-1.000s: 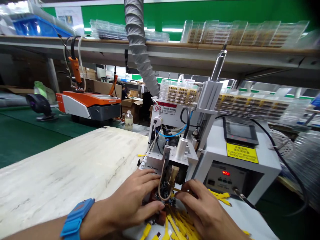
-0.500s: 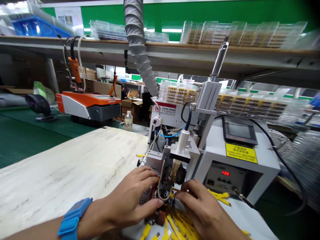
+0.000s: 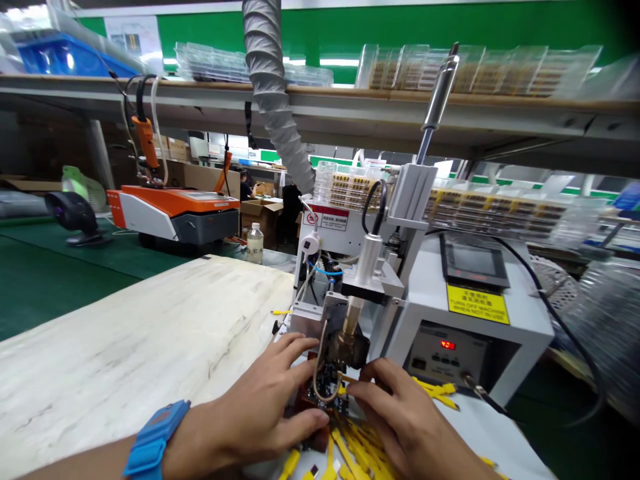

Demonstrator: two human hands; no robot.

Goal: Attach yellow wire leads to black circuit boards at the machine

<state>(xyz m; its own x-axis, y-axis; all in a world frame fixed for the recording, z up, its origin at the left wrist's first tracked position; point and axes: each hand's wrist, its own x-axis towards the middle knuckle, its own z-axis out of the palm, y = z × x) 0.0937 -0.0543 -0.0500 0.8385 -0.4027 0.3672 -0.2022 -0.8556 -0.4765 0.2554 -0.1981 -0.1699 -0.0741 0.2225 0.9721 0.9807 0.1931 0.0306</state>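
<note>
My left hand [image 3: 270, 400], a blue band [image 3: 157, 440] on its wrist, reaches around the left of a small dark fixture [image 3: 327, 373]. Its fingers and thumb are apart, with the fingertips at the fixture's edge. Opposite it, my right hand [image 3: 400, 413] pinches a thin yellow cable [image 3: 346, 379] whose end lies at the fixture. Part of that cable is hidden by my fingers. Above the fixture hangs the bench machine's brass-coloured head [image 3: 347, 340], with a curved tan tube [image 3: 320, 387] in front of it. Several yellow cables [image 3: 350, 450] with metal plugs lie piled below my hands.
A grey control box [image 3: 480, 307] with a red digit display [image 3: 448, 345] stands right. More yellow cables [image 3: 437, 392] lie beside it. A pale marbled board [image 3: 150, 347] covers the left. Behind are a bottle [image 3: 255, 244], an orange-and-grey machine [image 3: 175, 213] and a hanging duct [image 3: 270, 80].
The machine's upper assembly has risen, and its silver rod stands higher. Both hands keep nearly the same places at the fixture; the left thumb has shifted slightly. The view has moved a little.
</note>
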